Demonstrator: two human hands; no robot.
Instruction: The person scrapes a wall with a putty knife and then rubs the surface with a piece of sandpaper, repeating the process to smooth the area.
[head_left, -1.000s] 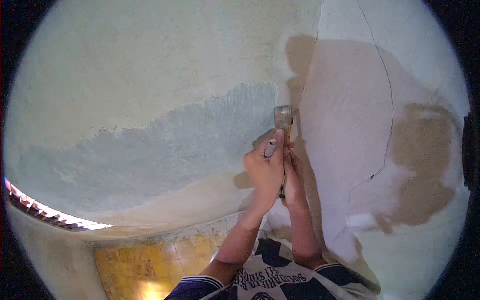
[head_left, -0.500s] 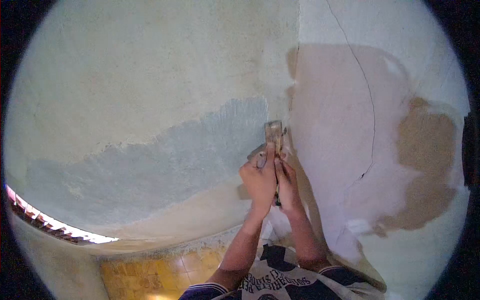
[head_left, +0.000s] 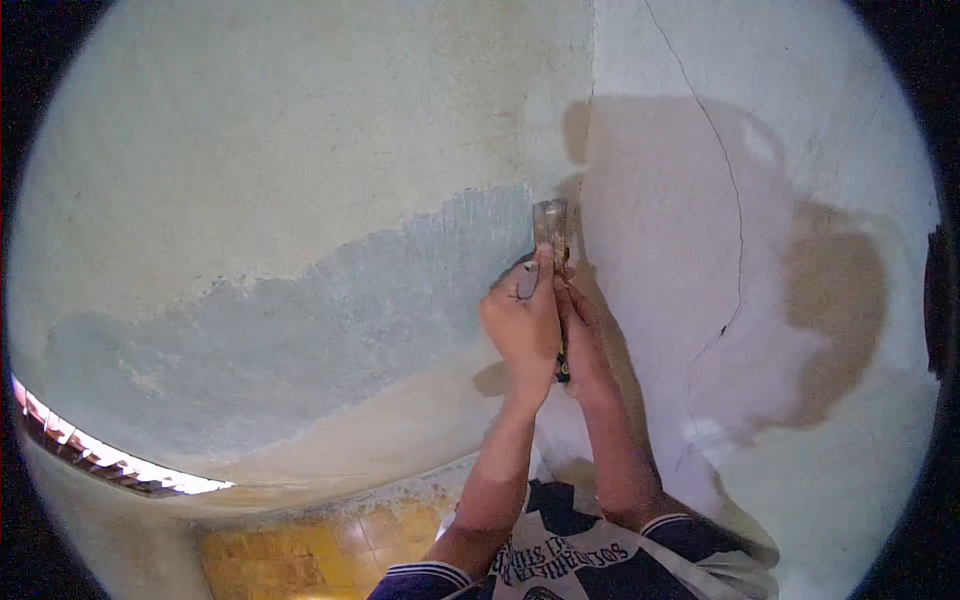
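A putty knife with a worn, stained blade points up the wall near the corner. My left hand is closed round it, thumb stretched along the blade. Just to the right and lower, my right hand is closed on the dark handle, whose end shows between my wrists. The blade tip is at the right end of a grey-blue patch on the pale wall; whether it touches the wall is hard to tell.
The adjoining wall on the right carries a long thin crack and the shadow of my head and arms. Low on the left is a bright slatted opening. Yellow floor tiles lie below.
Both hands and the putty knife have moved a little up the wall. My view has shifted slightly, and the shadow on the right wall has moved left.
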